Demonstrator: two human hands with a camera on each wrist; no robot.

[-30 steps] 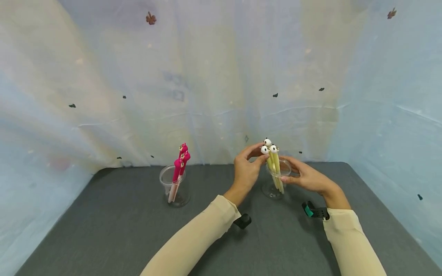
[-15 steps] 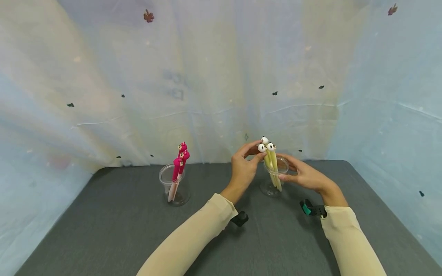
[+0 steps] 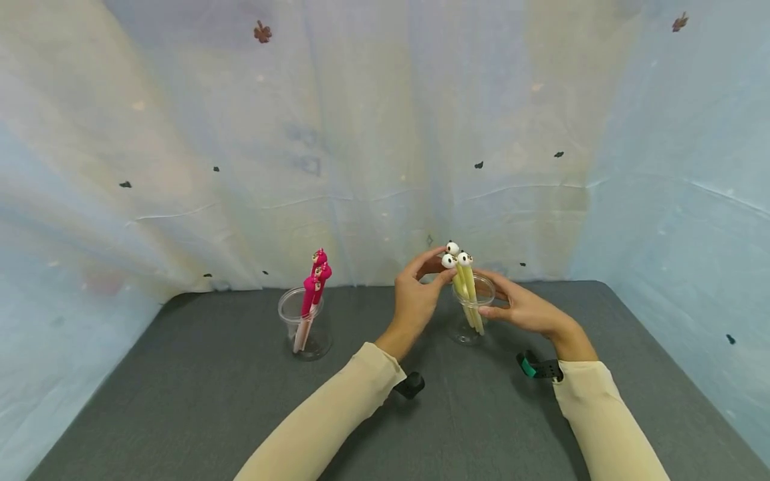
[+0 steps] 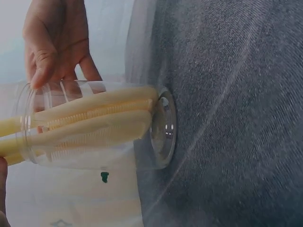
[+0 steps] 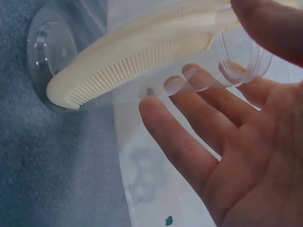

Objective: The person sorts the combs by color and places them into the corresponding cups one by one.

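Three pale yellow combs (image 3: 466, 284) with white animal-head ends stand teeth-down in a clear plastic cup (image 3: 465, 336), leaning toward its left rim. My left hand (image 3: 416, 294) pinches the combs just below their heads, thumb in front and fingers behind. Around the upper part of the cup, my right hand (image 3: 526, 307) holds it from the right side, thumb near the rim. In the right wrist view the teeth of a comb (image 5: 137, 61) show through the wall, and the fingers lie along the cup's far side. The cup's base (image 4: 165, 127) is at the dark cloth in the left wrist view.
A second clear cup (image 3: 291, 310) stands to the left, holding several bright pink combs (image 3: 309, 297) with animal heads. Dark grey cloth (image 3: 198, 401) covers the table. A pale curtain (image 3: 373, 133) hangs behind, with another side of it at the right.
Both hands have shifted a little to the left, along with the cup and the yellow combs. The cup of pink combs stays where it was.
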